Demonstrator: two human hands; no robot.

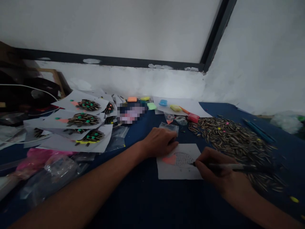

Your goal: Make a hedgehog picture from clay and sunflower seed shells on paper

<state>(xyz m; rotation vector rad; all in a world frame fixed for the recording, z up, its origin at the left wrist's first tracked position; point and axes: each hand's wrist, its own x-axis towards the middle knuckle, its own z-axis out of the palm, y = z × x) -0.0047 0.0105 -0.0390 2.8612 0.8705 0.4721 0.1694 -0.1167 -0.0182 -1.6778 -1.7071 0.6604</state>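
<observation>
Right fingers (202,163) pinch pen (227,166) over paper (168,172); left fingers (172,147) curled at its far left corner, grip unclear.

Two slim, bare, rounded forearms (100,178), tapering toward narrow wrists (142,149), equally bare

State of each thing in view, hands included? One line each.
left hand: curled, at small paper's upper left edge
right hand: gripping pen
pen: tip down at drawing
small paper: flat, drawn on
drawing: orange-pink at left end
seeds: loose, heaped
left-side sheets: overlapping, bearing seeds
blue block: lying on large white sheet
</observation>
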